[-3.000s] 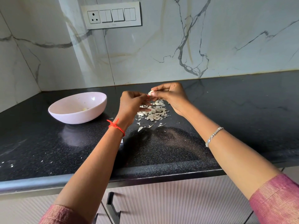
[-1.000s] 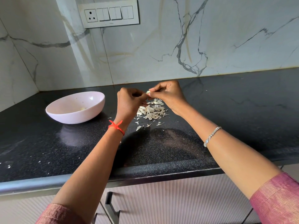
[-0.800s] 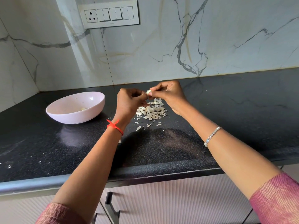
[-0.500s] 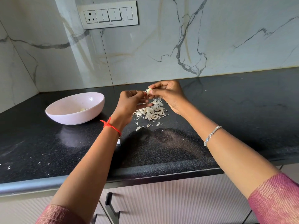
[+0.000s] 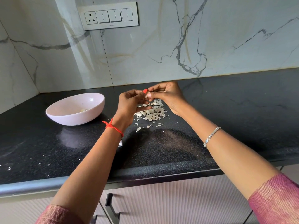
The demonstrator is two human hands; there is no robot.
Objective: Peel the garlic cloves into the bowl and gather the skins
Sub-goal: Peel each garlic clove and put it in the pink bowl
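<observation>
1. Pale garlic clove (image 5: 147, 95): held in the air above the countertop and pinched between the fingertips of both hands. It is largely covered by the fingers, so how much skin is left on it cannot be told.
2. Bare left hand (image 5: 129, 103): fingers curled, and the thumb, its nail painted red, is set against the garlic clove. One finger is stretched out lower down, above the skins.
3. Bare right hand (image 5: 168, 96): brought together with the left hand at the fingertips, with the garlic clove gripped from the right side.
4. Papery garlic skins (image 5: 152, 113): heaped loosely on the countertop directly beneath the hands. A few flakes are scattered nearer the front edge.
5. Pale pink bowl (image 5: 72, 121): stood upright to the left of the heap and apart from it. One peeled clove (image 5: 82, 110) is seen inside.
6. Black speckled stone countertop (image 5: 234, 113): small white flecks are noted at the front left.
7. Red thread (image 5: 113, 126) is worn on the left wrist and a silver bracelet (image 5: 212, 136) on the right forearm.
8. White veined marble wall (image 5: 161, 46): fitted with a switch plate (image 5: 108, 15) that includes a socket.
9. Ribbed cabinet front (image 5: 178, 199): fitted with a dark handle (image 5: 110, 206) below the countertop edge.
</observation>
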